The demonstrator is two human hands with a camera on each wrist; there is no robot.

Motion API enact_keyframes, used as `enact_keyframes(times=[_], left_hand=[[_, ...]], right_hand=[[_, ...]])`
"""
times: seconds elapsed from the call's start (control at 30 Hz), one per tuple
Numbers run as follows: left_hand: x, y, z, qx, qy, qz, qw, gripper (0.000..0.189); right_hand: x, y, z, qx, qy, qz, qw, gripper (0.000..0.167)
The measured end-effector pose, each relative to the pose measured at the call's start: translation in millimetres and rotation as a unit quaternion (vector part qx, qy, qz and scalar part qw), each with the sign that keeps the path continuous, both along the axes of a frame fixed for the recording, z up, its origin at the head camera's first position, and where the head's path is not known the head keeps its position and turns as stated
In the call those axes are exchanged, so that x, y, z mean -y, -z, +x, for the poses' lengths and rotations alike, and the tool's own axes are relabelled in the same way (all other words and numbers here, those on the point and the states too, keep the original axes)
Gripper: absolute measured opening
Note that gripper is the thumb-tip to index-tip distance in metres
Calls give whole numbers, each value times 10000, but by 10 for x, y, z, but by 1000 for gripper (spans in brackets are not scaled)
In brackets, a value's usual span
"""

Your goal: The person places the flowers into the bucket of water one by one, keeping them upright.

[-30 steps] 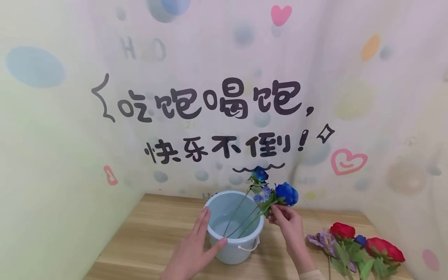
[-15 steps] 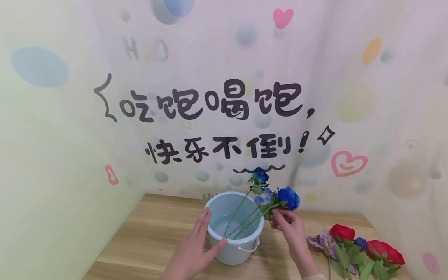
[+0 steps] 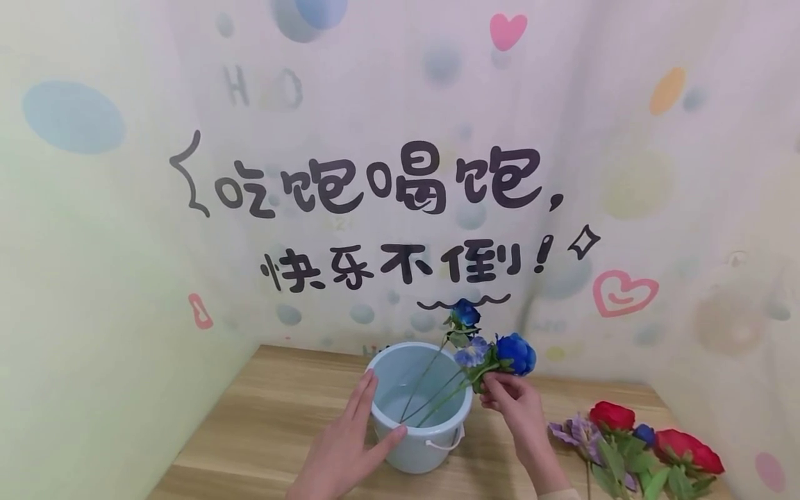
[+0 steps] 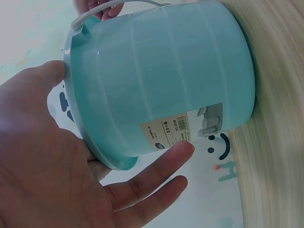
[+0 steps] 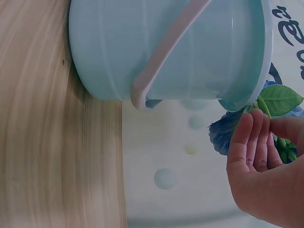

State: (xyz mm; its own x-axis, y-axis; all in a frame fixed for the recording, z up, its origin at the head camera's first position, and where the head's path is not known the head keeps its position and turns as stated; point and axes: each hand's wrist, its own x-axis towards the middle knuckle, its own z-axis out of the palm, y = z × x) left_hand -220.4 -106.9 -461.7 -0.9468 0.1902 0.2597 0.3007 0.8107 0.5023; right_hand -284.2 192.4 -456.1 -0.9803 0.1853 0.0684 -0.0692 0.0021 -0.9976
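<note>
A light blue bucket stands upright on the wooden table, its handle hanging down on the right. My left hand rests on its rim, thumb at the near side and straight fingers at the left; in the left wrist view two fingers stretch along the outer wall. At the right rim, my right hand pinches a blue artificial flower just under its head, the stem slanting into the bucket. A second blue flower and a pale violet-blue one lean out of the bucket beside it.
On the table's right lie several artificial flowers: red blooms, a purple one and a small blue one, with green leaves. A printed curtain hangs behind the wooden table.
The right hand and the blue flower it pinches have shifted slightly to the right and down. The left hand stays on the bucket rim, and the whole view has shifted a little.
</note>
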Motion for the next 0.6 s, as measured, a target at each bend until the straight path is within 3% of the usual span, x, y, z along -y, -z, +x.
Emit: enact_keyframes(times=[0.6], left_hand=[[1,9,-17,98,-4,12,10000,100]], right_hand=[[121,72,-13,-32,-121,41,9999,30]])
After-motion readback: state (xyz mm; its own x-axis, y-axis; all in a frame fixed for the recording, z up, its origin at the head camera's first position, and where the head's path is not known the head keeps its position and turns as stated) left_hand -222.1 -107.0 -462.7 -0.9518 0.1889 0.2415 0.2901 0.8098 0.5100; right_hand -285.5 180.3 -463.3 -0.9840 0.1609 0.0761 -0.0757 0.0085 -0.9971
